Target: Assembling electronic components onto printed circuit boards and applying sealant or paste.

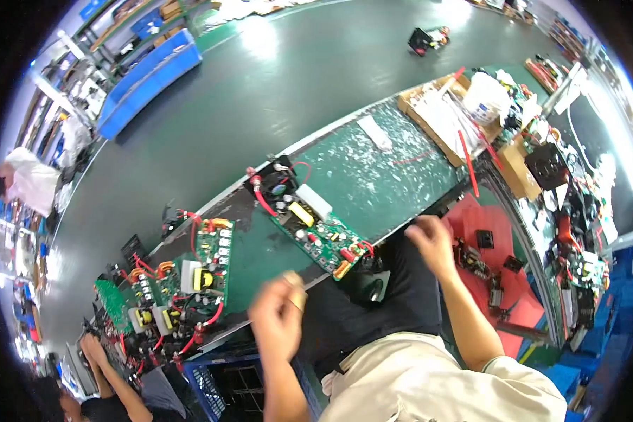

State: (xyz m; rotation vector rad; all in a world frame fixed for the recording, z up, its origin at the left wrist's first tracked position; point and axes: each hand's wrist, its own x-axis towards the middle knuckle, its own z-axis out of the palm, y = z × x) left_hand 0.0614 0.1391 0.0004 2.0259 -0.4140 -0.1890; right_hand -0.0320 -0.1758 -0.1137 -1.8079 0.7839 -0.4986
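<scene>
My left hand [278, 316] is raised at the near edge of the workbench, its fingers curled together and a little blurred. Whatever it may hold is too small to make out. My right hand [432, 245] hovers by the bench edge above my lap, fingers loosely apart, with nothing visible in them. Between the two, farther in on the bench, lies a green circuit board [320, 240] with a yellow transformer, capacitors and red wires. A black fan-like part [278, 176] joins its far end. Neither hand touches the board.
More circuit boards [214, 257] with red cables crowd the bench at left, where a co-worker's hands [95, 352] are busy. A cardboard tray [429, 116] of white pieces stands at far right. A red-lined bin [499, 260] holding black parts is right of me; a blue crate [211, 390] is below.
</scene>
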